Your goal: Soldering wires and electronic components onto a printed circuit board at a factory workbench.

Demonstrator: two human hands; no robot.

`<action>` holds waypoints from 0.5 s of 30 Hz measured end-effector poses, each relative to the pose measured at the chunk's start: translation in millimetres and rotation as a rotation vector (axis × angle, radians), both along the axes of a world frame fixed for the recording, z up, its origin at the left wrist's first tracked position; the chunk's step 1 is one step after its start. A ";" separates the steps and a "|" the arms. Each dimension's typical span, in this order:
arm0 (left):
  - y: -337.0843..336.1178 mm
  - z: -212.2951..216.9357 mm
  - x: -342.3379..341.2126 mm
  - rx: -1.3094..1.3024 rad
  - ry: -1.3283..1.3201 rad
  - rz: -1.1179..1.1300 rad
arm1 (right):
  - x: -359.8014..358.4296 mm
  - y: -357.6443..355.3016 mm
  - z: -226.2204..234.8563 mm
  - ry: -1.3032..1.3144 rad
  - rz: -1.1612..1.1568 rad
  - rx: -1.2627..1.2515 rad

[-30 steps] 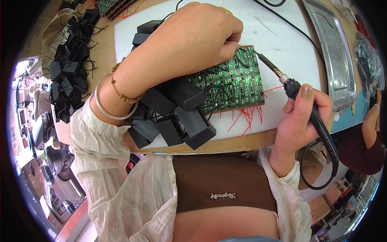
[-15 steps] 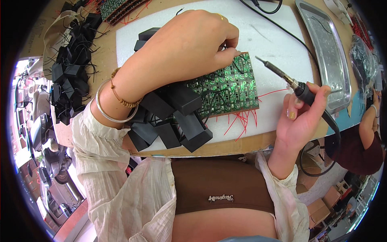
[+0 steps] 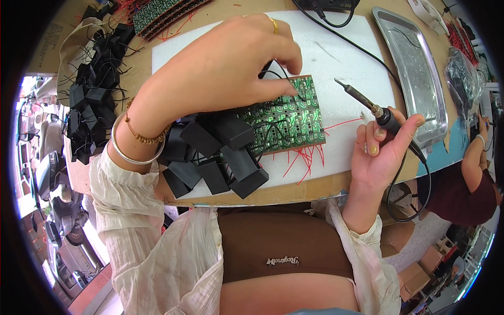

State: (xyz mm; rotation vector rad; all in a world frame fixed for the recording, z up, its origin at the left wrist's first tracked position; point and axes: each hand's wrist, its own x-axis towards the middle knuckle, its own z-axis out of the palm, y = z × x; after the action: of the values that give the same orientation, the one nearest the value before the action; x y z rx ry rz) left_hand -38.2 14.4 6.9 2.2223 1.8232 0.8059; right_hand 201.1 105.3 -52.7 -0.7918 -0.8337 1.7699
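At a busy tabletop (image 3: pixel 139 58), a person's right hand (image 3: pixel 380 149) is gripping a soldering iron (image 3: pixel 387 121) by its dark handle, presumably sparing the fingers from the metal end, while the tip is pointing up and leftward, clear of the green circuit board panel (image 3: pixel 296 123). The left hand (image 3: pixel 244 58) is hovering over the panel's far edge, thumb and forefinger parted; whether its hidden fingers are holding anything, one cannot tell. The panel is lying track-side up on a white foam sheet (image 3: pixel 346 52), apparently for soft support, with red wires (image 3: pixel 300 161) spilling from beneath its near edge. Black boxes (image 3: pixel 234 131) are crowding its left side, seemingly because their thin leads are reaching onto it. More boxes are sitting farther left, and a metal tray (image 3: pixel 415 79) is resting beyond the foam's right edge.
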 end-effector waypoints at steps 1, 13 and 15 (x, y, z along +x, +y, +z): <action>-0.1 -1.5 0.2 0.008 0.046 -0.033 | 0.1 -0.1 -0.4 -0.003 -0.001 0.007; 10.2 -15.9 6.2 0.036 0.064 0.105 | 0.5 -1.4 -2.0 -0.030 0.007 0.040; 10.8 -17.9 7.5 0.023 0.054 0.136 | 0.4 -2.3 -1.8 -0.056 -0.007 0.057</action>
State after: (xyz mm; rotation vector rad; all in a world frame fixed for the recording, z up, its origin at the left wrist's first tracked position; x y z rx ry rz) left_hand -30.7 25.2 -11.0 2.1723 2.0190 0.8013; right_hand 201.5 103.0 -54.5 -0.8092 -0.9138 1.7166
